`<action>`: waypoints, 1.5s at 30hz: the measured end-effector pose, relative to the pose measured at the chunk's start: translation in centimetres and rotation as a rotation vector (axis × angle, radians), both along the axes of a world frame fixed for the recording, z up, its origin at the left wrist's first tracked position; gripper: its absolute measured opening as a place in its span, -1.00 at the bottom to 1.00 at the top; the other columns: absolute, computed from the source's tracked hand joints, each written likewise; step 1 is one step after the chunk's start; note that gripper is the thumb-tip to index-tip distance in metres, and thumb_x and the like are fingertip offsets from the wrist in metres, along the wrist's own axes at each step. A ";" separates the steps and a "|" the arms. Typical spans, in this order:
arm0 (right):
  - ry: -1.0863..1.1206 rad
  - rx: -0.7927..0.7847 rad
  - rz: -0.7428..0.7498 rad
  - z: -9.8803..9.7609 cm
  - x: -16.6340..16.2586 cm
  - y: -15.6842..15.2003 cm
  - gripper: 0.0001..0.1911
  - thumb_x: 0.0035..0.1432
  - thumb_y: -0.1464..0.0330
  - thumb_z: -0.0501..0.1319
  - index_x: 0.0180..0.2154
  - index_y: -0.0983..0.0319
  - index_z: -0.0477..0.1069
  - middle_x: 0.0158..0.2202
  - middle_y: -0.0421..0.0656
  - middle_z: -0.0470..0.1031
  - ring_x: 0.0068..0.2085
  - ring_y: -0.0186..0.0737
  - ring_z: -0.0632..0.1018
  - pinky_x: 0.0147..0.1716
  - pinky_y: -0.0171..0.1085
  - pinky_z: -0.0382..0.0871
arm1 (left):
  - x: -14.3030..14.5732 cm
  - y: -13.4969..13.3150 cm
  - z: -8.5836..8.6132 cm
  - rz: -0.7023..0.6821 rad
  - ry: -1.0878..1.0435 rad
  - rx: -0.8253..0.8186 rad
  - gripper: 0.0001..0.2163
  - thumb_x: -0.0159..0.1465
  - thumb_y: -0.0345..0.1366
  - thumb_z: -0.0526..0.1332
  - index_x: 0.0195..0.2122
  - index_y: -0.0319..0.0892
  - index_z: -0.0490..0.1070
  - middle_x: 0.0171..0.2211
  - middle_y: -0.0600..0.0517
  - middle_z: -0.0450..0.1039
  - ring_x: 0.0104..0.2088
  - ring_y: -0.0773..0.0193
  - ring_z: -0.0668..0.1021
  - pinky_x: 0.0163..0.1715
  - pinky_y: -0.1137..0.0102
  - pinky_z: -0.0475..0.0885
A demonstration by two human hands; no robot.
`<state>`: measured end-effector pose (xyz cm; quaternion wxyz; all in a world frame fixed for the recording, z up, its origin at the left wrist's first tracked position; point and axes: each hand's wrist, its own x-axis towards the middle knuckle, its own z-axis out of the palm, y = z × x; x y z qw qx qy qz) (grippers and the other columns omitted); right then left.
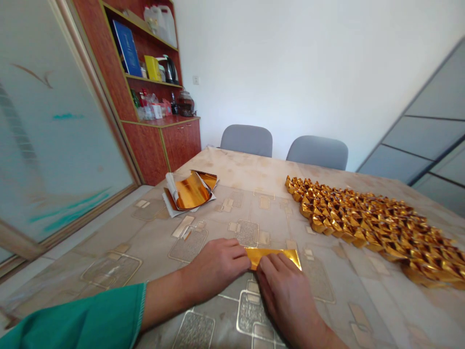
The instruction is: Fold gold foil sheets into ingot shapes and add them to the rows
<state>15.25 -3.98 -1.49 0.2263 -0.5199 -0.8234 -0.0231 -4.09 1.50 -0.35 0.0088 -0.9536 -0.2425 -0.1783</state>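
Observation:
A strip of folded gold foil paper [273,253] lies flat on the table in front of me. My left hand [224,259] is closed over its left end, fingers curled and hiding that end. On the strip's near edge, right of the left hand, my right hand [281,278] presses with bent fingers held together; the thumb is mostly hidden. Farther off to the left rests a loose stack of gold foil sheets [191,190] with white backing, curling upward. Rows of folded gold paper ingots [358,213] stand packed together on the right side.
A patterned plastic cover [156,252] spreads over the table. Two grey chairs [247,139] stand behind its far edge, against a white wall. At the far left are a reddish wooden cabinet [181,138] with shelved goods and a frosted glass door [54,126].

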 end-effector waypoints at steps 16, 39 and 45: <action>0.246 -0.146 -0.027 0.5 0.3 0.7 -0.79 0.23 0.43 0.09 -0.48 0.19 0.29 -0.45 -0.17 0.41 -0.37 -0.18 0.40 -0.36 -0.26 0.15 | -0.1 1.5 0.3 0.173 -0.086 -0.324 -0.87 0.33 -0.28 0.18 -0.34 -0.18 0.42 -0.31 0.03 0.39 -0.22 0.21 0.41 -0.21 0.33 0.31; 0.043 -0.068 -0.148 -1.1 0.6 1.8 -0.86 0.07 0.45 0.17 -0.50 0.18 0.27 -0.48 -0.19 0.35 -0.41 -0.14 0.38 -0.35 -0.19 0.09 | 0.3 2.5 -0.2 0.285 -0.043 -0.303 -0.79 0.24 -0.18 0.30 -0.42 -0.18 0.36 -0.32 0.04 0.33 -0.24 0.17 0.37 -0.26 0.30 0.24; 0.055 -0.090 -0.118 -0.9 0.7 1.5 -0.93 0.15 0.44 0.19 -0.30 0.16 0.37 -0.38 -0.19 0.43 -0.31 -0.09 0.45 -0.29 -0.19 0.14 | 0.0 2.6 -0.6 0.306 -0.089 -0.313 -0.81 0.23 -0.21 0.31 -0.41 -0.18 0.36 -0.29 0.05 0.33 -0.22 0.19 0.37 -0.23 0.31 0.26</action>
